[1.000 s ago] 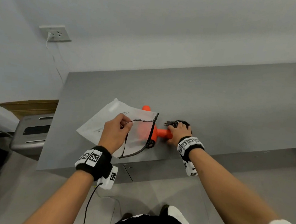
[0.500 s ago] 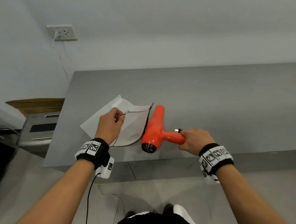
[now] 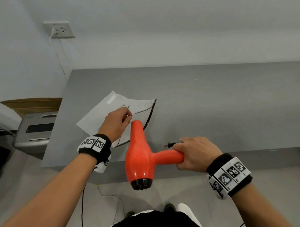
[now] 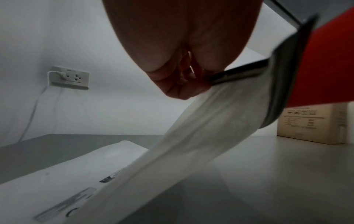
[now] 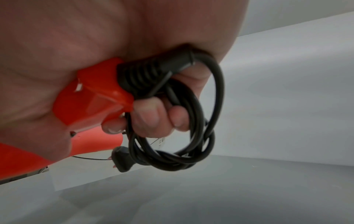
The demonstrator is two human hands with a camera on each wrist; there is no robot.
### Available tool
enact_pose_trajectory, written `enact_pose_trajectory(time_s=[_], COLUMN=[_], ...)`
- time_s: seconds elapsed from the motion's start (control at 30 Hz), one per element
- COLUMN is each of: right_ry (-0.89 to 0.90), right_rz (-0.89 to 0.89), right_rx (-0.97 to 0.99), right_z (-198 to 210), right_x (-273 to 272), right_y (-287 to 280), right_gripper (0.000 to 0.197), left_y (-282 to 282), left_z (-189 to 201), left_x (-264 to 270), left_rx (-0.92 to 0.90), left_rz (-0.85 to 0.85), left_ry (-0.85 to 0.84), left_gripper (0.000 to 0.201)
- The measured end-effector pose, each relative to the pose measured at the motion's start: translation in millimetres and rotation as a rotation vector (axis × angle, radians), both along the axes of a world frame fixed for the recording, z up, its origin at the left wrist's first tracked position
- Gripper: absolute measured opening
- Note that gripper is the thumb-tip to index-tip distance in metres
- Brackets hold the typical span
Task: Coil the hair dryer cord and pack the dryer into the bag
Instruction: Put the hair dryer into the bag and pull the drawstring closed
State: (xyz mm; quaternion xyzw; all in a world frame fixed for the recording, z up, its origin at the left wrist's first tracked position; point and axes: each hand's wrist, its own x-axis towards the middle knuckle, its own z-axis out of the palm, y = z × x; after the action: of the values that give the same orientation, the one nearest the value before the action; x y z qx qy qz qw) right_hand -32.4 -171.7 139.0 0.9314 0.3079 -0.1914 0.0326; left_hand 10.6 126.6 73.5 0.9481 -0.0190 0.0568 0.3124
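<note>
My right hand (image 3: 195, 152) grips the handle of the orange hair dryer (image 3: 139, 156) and lifts it above the table's front edge, nozzle pointing away toward the bag. The same hand (image 5: 149, 119) holds the black cord (image 5: 193, 121) coiled against the handle (image 5: 95, 100), with the plug (image 3: 169, 144) sticking out to the left. A frosted white bag (image 3: 109, 109) with a black zip edge lies on the grey table (image 3: 220, 101). My left hand (image 3: 117, 123) pinches the upper lip of the bag's mouth (image 4: 239, 72) and lifts it.
A cardboard box (image 4: 310, 124) stands on the table to the right. A wall socket (image 3: 59, 29) with a white cable plugged in sits on the wall at the back left. A grey appliance (image 3: 34, 129) stands beside the table's left end.
The dryer, partly inside the bag a second ago, has come out to the right and risen off the table toward me. My left hand keeps its pinch on the bag's edge.
</note>
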Motion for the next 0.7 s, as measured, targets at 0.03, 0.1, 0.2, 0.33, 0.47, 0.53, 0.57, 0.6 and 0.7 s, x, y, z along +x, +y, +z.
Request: enact_pose_trajectory(time_s=[0.03,0.1,0.2,0.33,0.47,0.53,0.57,0.6,0.7], right_ry=[-0.014,-0.042,-0.054,-0.059,-0.041,-0.025,-0.008,0.02,0.122], right_rz=[-0.011,-0.056,-0.16,-0.277,-0.422,-0.472,-0.485,-0.495,-0.576], right_rx=[0.0,0.005,0.031,0.087,0.223,0.323,0.382,0.444,0.631], right_z=[-2,-7,-14,-25,-36,-40,-41,-40,-40], right_x=[3,9,17,22,23,22,21,19,17], right_y=[3,9,16,22,32,40,45,49,61], right_gripper=[0.039,0.036,0.026,0.024,0.029,0.028,0.025,0.023,0.019], left_y=[-5,-17,-32,-40,-58,-66,-68,-68,-71], left_z=[1,4,10,16,17,14,12,9,2], left_x=[-5,-16,-31,-40,-53,-54,-52,-48,-38], left_rx=[-0.003,-0.003,-0.013,0.0,-0.065,-0.094,-0.115,-0.138,-0.193], left_rz=[-0.047,-0.135,-0.211,-0.277,-0.339,-0.312,-0.269,-0.221,-0.145], left_ry=[0.001,0.008,0.023,0.025,0.0,-0.014,-0.021,-0.02,0.021], left_gripper=[0.006,0.008,0.011,0.012,0.008,0.008,0.007,0.005,0.005])
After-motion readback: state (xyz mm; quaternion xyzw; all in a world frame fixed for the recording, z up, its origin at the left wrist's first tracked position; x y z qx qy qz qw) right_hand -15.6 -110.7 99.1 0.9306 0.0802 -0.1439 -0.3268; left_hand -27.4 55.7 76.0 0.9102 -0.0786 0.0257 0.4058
